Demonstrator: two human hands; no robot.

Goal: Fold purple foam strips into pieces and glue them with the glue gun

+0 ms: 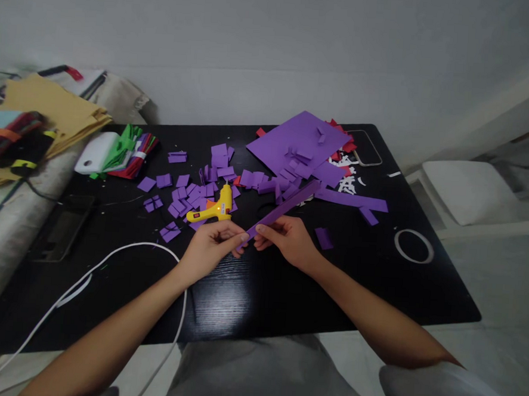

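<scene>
A long purple strip [286, 206], of paper or thin foam, slants up to the right between my hands. My left hand [219, 243] pinches its lower end. Farther along, my right hand [282, 238] grips the strip between thumb and fingers. Just beyond my left hand lies a yellow glue gun [214, 208], its nozzle pointing away from me. Around it are scattered several small purple pieces [184, 196], some folded. A large purple sheet [286, 142] lies at the back with loose pieces on it, and another purple strip [354, 200] rests to its right.
A white cable [127, 246] loops across the left of the black table [339, 298]. Bundled coloured sheets [126, 151] stand at the back left. White scraps [346, 184], a phone-like frame [366, 147] and a tape ring [414, 246] lie right. A white stool [462, 189] stands beyond.
</scene>
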